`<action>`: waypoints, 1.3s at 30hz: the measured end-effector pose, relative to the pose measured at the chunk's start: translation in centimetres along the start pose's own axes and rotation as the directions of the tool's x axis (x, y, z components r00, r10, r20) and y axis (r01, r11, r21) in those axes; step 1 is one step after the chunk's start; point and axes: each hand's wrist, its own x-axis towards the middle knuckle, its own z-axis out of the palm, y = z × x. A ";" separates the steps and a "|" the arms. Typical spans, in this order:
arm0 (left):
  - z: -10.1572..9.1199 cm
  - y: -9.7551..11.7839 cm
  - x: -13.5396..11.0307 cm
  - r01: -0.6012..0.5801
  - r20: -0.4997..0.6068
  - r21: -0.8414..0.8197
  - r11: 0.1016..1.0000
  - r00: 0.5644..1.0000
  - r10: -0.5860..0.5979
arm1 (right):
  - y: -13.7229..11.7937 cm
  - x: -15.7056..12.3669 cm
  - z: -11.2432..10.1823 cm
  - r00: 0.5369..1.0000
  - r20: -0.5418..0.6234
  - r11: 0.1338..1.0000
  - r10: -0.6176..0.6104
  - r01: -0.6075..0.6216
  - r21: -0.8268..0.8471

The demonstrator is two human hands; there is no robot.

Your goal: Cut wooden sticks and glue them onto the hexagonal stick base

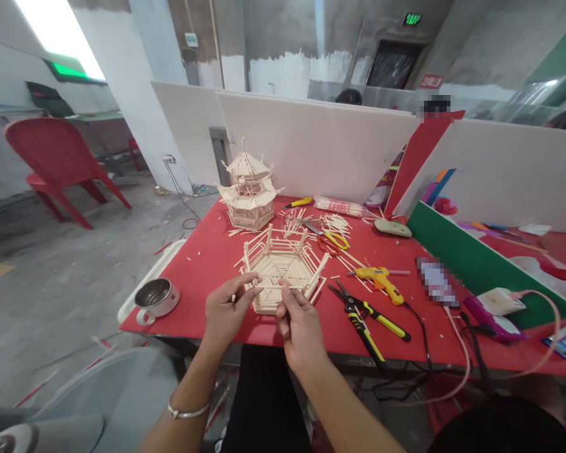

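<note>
On red table, L hand & R hand fingers pinch near edge of stick frame.

A: What is the little tray made of?
B: Thin wood sticks. They are pale, dull and a bit rough. The small tower is the same wood.
A: And the table?
B: Its red top is smooth with a soft shine.
A: The cup looks shiny.
B: It is bare metal, bright inside. The bangle is shiny metal too.
A: The glue gun?
B: Smooth yellow plastic. The pliers have dark metal tips and yellow and black grips.
A: The chair?
B: Smooth red plastic. The floor is grey, dull and rough.
</note>
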 end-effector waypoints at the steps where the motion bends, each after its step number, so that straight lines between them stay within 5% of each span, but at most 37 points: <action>1: 0.0 0.0 0.0 0.003 -0.001 0.000 1.000 1.000 -0.003 | 0.0 0.0 0.0 1.000 0.001 1.000 0.000 0.000 0.000; 39: 0.0 0.2 0.1 0.029 -0.002 -0.004 1.000 1.000 -0.029 | 0.0 0.0 -0.1 1.000 0.006 1.000 -0.015 0.015 -0.015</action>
